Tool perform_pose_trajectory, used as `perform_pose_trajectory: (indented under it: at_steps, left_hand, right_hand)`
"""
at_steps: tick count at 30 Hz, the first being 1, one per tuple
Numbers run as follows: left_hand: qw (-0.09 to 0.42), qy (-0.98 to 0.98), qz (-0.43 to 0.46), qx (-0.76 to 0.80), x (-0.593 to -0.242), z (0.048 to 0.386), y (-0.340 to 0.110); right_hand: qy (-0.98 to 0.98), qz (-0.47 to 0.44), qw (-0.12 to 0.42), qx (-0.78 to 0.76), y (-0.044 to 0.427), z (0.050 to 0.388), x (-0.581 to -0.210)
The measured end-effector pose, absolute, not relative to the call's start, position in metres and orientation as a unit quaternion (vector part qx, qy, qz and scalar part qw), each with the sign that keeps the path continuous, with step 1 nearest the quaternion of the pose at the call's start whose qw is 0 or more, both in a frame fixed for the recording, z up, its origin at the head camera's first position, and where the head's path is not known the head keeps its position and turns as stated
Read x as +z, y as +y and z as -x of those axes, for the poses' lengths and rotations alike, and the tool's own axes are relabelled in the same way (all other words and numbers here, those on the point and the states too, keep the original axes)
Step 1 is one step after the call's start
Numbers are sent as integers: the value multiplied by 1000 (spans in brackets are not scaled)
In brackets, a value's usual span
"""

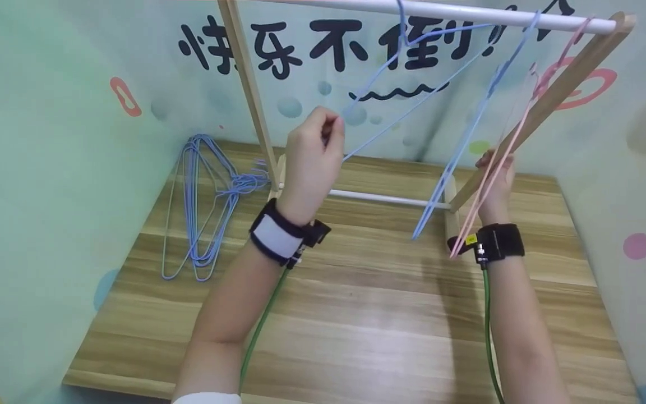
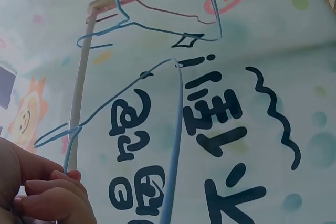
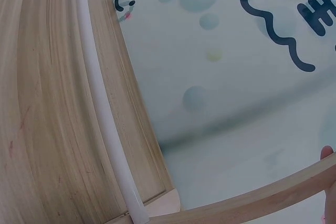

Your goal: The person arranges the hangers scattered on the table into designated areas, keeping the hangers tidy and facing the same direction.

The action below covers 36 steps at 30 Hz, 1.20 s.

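My left hand pinches one end of a blue clothes hanger. The hanger tilts, and its hook is at the rack's white top rod. In the left wrist view, the left fingers curl at the hanger's shoulder wire, while its other shoulder reaches away. My right hand grips the rack's right wooden upright; in the right wrist view only a fingertip and part of that hand show beside the upright. Farther right on the rod hang another blue hanger and a pink hanger.
Several blue hangers lie in a pile on the wooden table, left of the rack. The rack's left upright stands near that pile. A white lower rod spans the base. A printed wall rises behind.
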<state>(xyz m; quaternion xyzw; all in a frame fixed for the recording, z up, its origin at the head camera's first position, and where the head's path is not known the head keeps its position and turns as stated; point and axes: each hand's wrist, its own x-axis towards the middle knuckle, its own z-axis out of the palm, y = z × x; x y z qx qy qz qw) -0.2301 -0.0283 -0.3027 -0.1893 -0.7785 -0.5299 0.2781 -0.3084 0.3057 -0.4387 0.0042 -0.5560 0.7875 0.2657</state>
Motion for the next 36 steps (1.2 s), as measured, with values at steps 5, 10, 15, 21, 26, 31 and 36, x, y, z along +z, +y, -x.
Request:
perform_pose_trajectory:
  at_steps: [5, 10, 15, 21, 26, 31, 36]
  left_hand:
    - [253, -776, 193, -545, -303, 232, -10]
    - [234, -776, 204, -549, -304, 232, 7]
    - [219, -781, 202, -549, -303, 231, 20]
    - [220, -784, 209, -542, -305, 231, 31]
    - [224, -781, 216, -542, -313, 232, 38]
    - [220, -782, 220, -540, -320, 233, 43]
    - [217, -786, 225, -533, -324, 232, 44]
  right_hand:
    - [-551, -15, 284, 785, 304, 311, -440]
    - [-556, 2, 273, 785, 306, 313, -442]
    - [-571, 24, 255, 780, 306, 312, -441]
    - [-557, 11, 265, 787, 304, 311, -439]
    - [-542, -5, 284, 791, 304, 311, -439]
    - [-545, -12, 287, 787, 304, 311, -440]
    - [-578, -11, 276, 768, 306, 311, -442]
